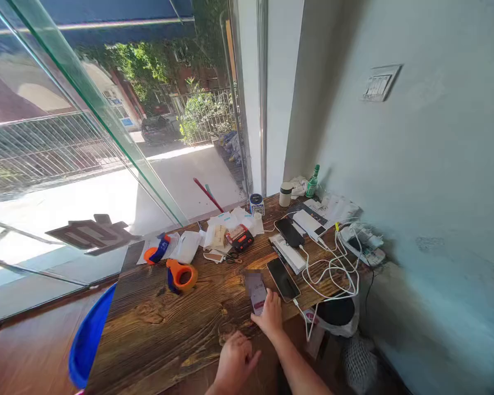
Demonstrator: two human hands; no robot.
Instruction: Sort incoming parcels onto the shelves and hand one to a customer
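The wooden table (pixel 181 329) runs from 7 o'clock to 2 o'clock, its far edge against the glass wall (pixel 66 164) and its right end meeting the plastered wall (pixel 415 192). Bare wood lies open at 7 o'clock, between the orange tape dispenser (pixel 181 275) and the near edge; a blue chair back (pixel 88 337) stands just beside that edge at 8 o'clock. Clutter crowds the 1 o'clock end: white charging cables (pixel 333 269), a power strip (pixel 364 244), two dark phones.

The small card (pixel 257 293) lies flat near the table's near edge, just left of the nearer phone (pixel 282 279), pale with pink print; its face is blurred and unreadable.

The right hand (pixel 269 315) rests fingers-down on the card's lower end, pressing, not clenched. The left hand (pixel 234 362) hovers loose and empty at 6 o'clock, fingers released, wrist cut off by the frame.
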